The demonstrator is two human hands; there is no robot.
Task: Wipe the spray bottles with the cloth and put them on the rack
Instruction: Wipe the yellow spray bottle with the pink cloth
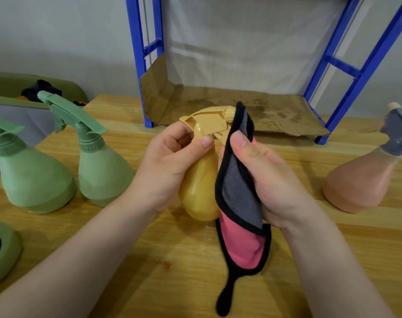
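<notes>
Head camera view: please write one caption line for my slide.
Left hand grips yellow plastic spray bottle; right hand presses grey-and-pink black-edged cloth against it.

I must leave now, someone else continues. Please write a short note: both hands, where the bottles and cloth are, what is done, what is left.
Left hand grips the yellow bottle at its neck, above the table.
Right hand holds the grey-pink cloth against the bottle.
Two green bottles stand left, a pink bottle right.
Blue rack: no bottle on it.
Left: finish yellow, wipe the others, rack all four.
</notes>
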